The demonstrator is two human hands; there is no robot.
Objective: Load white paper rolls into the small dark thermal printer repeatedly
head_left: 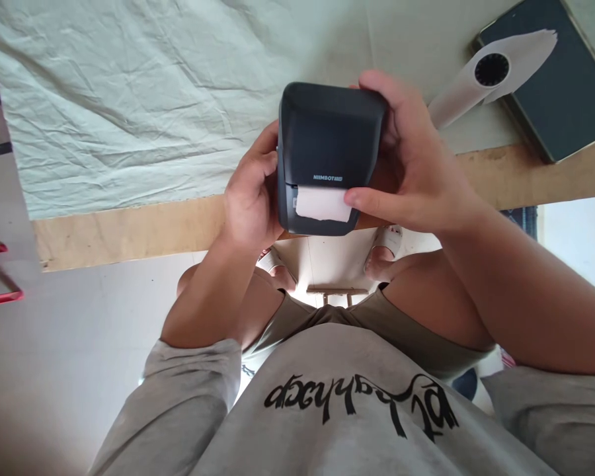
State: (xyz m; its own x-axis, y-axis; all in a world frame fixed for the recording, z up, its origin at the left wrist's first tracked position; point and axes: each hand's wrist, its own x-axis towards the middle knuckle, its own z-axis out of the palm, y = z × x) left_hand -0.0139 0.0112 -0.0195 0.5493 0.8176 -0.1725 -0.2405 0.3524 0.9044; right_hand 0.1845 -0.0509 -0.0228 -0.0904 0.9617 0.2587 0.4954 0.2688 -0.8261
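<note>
A dark label printer (331,135) marked NIIMBOT is held up in front of me, above the table's near edge. From its front slot hangs a white paper label (320,203). Wrapped round the printer's left side is my left hand (252,195), closed on it, with some fingers hidden behind. My right hand (416,162) grips the right side, and its thumb presses on the label's right edge. The other right fingers reach over the printer's upper right corner and are partly hidden.
A wrinkled pale green cloth (129,99) covers the table, whose wooden edge (129,225) shows in front. At the right, a roll of white paper (456,99) with a dark core lies by a dark flat case (565,86). Red bars (0,297) show at far left.
</note>
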